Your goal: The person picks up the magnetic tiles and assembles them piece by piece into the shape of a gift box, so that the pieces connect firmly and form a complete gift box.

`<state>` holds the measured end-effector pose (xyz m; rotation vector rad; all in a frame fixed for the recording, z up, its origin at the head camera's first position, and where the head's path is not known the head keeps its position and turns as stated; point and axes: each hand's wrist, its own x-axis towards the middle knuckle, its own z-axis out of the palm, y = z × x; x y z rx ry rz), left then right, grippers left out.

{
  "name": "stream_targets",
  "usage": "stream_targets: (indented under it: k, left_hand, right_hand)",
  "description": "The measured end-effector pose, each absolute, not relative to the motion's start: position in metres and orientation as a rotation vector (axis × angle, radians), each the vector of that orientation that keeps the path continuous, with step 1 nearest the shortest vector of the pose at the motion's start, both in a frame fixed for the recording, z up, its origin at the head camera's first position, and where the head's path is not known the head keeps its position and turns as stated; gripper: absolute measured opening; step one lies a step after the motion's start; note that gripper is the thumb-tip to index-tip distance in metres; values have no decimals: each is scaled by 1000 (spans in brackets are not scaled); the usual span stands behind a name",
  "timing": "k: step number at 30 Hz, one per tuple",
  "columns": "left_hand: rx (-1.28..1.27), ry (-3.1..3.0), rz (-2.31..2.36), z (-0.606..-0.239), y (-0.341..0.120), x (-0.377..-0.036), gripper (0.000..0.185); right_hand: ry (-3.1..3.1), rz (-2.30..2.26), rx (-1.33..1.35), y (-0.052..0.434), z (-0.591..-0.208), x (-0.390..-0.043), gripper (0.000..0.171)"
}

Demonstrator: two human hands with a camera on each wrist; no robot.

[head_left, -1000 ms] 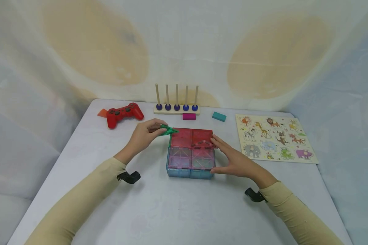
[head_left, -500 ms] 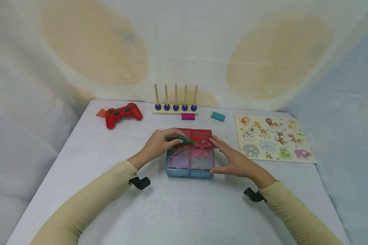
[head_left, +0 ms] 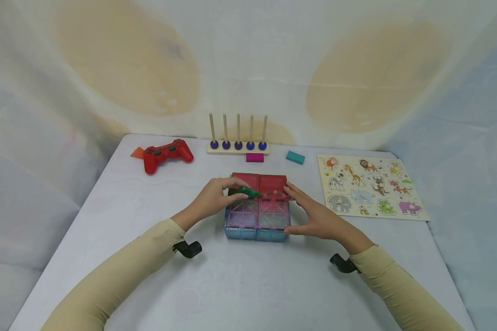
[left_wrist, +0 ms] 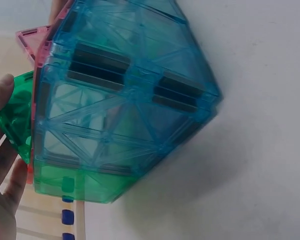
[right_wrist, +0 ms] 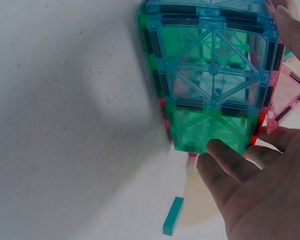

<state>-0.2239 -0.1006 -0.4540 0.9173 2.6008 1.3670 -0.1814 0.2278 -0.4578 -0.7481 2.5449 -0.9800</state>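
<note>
A low box of translucent magnetic tiles (head_left: 255,233) stands mid-table, with blue and green walls and a red and pink top. My left hand (head_left: 209,202) pinches a green triangular magnetic tile (head_left: 250,192) between thumb and fingers, tilted right at the box top. In the left wrist view, the green tile (left_wrist: 17,115) overlaps the red edge of the top. Beside it a pink triangular tile (right_wrist: 285,112) stands up from the top. My right hand (head_left: 316,218) rests along the box's right side, fingers extended toward the far corner, thumb at the near corner.
Behind the box are a peg stand (head_left: 238,149) with blue beads, a magenta block (head_left: 254,157) and a teal block (head_left: 295,157). A red game controller (head_left: 167,155) lies back left, over an orange piece (head_left: 138,153). An animal puzzle board (head_left: 372,187) lies right.
My left hand has carried the green tile rightward and nearer, from beside the box's far left corner to the middle of its top. My right hand has stayed at the box's side.
</note>
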Motion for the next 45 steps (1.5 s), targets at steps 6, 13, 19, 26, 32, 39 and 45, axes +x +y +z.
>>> stream_targets:
  k: [6,13,19,26,32,39,45]
  left_hand:
    - [940,2679,1325,-458,-107,-223,37]
    - [779,2610,1329,-469,-122,-215,98]
    - [595,2418,1317,-484,-134,-192,124]
    - [594,2365,1292,-497,-144,-174,126]
    - [544,2342,1395,-501,-158,-175,125]
    - [488,2309,1483,-504,-169,-185,124]
    - [475,2291,1515,-509,-165,-195,122]
  right_hand:
    - [2520,-1028,-751,226,-458,-180,116]
    - [2447,-1129,-670,227,-466,-174,123]
    - [2377,-1173,-639,231,-476,-171,119]
    - [2331,-1244,-693,224,-484,-179,115]
    - [2346,-1200,-702,204,-487,-189,115]
    - [2346,-1192,-669,187,-493,-201,113]
    - [2363,-1169,-622,188,-489,-206,113]
